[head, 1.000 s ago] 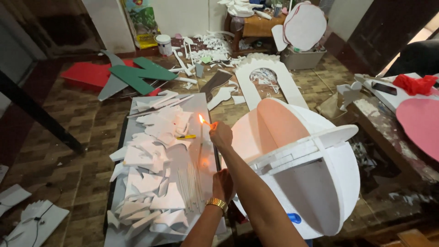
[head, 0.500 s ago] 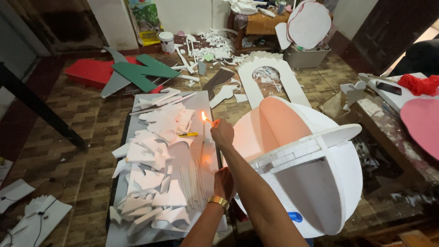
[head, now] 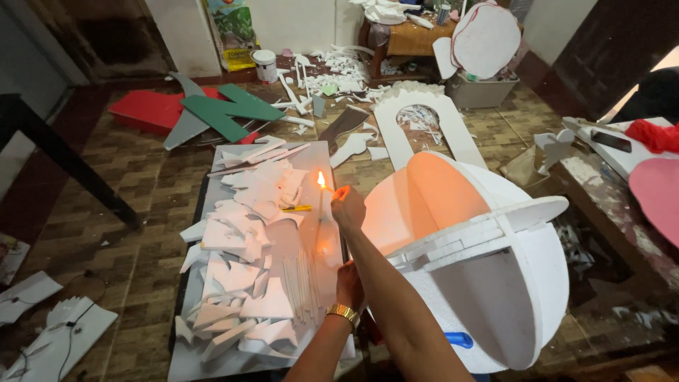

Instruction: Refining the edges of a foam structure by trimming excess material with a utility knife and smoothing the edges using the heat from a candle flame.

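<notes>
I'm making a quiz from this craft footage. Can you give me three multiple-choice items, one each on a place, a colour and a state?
1. Where does the large white foam sphere stand?
A. right of the board of foam scraps
B. on the dark table
C. on top of the green letter

2. What colour is the big flat letter on the floor at the back?
A. yellow
B. green
C. black

3. What is the state of the thing at the right hand?
A. unlit
B. broken in two
C. burning with a flame

Answers: 1 A, it stands just right of the board. 2 B, its face is plainly green. 3 C, a flame burns beside the fingers.
</notes>
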